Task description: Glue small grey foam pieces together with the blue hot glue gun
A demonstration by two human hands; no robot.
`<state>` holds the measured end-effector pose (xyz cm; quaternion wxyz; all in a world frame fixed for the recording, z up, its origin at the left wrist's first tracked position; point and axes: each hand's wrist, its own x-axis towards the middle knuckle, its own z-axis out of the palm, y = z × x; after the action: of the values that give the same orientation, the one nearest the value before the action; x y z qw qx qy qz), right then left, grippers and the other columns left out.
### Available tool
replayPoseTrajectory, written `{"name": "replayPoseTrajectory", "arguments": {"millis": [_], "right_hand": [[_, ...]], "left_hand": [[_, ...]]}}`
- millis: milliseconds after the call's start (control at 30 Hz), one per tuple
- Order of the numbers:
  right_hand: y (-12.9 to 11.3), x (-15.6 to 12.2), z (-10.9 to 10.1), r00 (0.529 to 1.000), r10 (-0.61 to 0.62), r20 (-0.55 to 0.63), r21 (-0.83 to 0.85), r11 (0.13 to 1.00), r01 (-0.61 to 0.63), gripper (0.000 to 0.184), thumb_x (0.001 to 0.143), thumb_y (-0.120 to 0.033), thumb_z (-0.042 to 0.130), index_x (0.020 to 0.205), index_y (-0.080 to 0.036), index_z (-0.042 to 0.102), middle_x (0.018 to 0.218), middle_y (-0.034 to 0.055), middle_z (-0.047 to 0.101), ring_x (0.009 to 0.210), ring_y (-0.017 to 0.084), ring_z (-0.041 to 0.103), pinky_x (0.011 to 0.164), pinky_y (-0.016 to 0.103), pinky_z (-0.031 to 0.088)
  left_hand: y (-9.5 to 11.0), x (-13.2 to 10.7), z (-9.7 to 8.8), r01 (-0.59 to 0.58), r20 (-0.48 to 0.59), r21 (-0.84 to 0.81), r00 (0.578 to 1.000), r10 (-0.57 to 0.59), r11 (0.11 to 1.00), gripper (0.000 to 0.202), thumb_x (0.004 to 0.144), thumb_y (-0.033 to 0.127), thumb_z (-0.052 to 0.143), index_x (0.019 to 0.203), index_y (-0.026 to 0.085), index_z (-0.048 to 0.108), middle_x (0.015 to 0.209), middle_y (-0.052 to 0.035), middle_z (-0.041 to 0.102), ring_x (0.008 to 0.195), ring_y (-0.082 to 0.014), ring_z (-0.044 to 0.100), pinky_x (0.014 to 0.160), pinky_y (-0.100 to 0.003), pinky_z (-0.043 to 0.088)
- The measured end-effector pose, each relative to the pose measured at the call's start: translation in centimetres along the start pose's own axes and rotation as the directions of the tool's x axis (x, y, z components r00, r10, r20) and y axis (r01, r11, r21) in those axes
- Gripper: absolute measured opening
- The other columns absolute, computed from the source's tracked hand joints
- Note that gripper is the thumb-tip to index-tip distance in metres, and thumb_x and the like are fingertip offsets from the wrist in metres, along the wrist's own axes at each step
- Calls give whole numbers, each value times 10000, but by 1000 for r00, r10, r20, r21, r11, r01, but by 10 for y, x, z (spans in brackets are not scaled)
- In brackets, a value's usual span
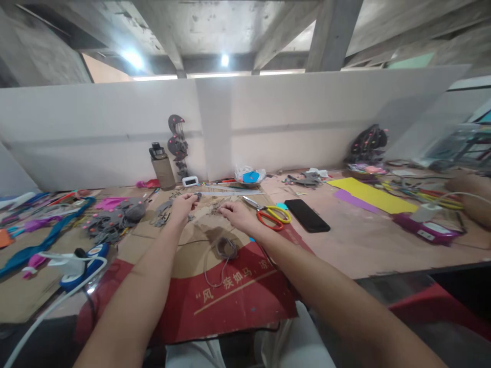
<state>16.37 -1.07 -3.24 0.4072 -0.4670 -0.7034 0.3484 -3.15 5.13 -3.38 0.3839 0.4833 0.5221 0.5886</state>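
**Cluttered worktop**

Red-printed cardboard is laid near; over its far part are held the left hand and right hand. A small dark piece is pinched by the left; whether the tan bits by the right are gripped cannot be told.

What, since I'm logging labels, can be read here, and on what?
"风 疾如马": red cardboard; what follows is unclear.
Too small or blurred: the cardboard's side print, and any marks on the ruler, white device, blue power strip and purple power strip.
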Motion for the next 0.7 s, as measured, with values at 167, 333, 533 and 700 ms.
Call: {"name": "replayPoseTrajectory", "arguments": {"millis": [167, 333, 533, 700], "right_hand": [[-17, -21, -13, 995, -86, 42, -148, 985, 91, 224, 851, -246, 453, 873, -161, 659, 699, -1, 598, 623, 107, 499, 610, 237, 388], [-53, -54, -6, 876, -366, 313, -291, 841, 456, 201, 880, -236, 477, 885, -172, 668, 914, 54, 651, 863, 151, 550, 818, 308, 398], [-56, -60, -13, 900, -404, 164, -374, 819, 435, 251, 901, -319, 454, 829, -184, 653, 875, 48, 643, 833, 162, 553, 774, 294, 410], [-13, -40, -42, 982, -112, -152, -431, 902, 36, 230, 878, -319, 434, 858, -166, 604, 789, 36, 640, 719, 149, 563, 640, 256, 395]], "left_hand": [[6, -1, -2, 12, 38, -129, 999, -7, 992, 331, 496, 378, 753, 673, 129, 627, 618, -11, 622, 511, -72, 511, 482, -183, 352], [15, -10, 8, 35, 100, -300, 995, -5, 953, 363, 469, 331, 807, 717, 125, 638, 605, 8, 596, 505, -55, 497, 466, -171, 341], [24, -16, 11, 87, 190, -485, 982, 7, 870, 295, 479, 212, 811, 697, 117, 635, 571, 25, 555, 475, -39, 453, 433, -158, 324], [27, -17, 10, 114, 214, -528, 977, 2, 842, 249, 527, 207, 795, 692, 108, 636, 634, -11, 601, 482, -37, 456, 411, -154, 327]]}}
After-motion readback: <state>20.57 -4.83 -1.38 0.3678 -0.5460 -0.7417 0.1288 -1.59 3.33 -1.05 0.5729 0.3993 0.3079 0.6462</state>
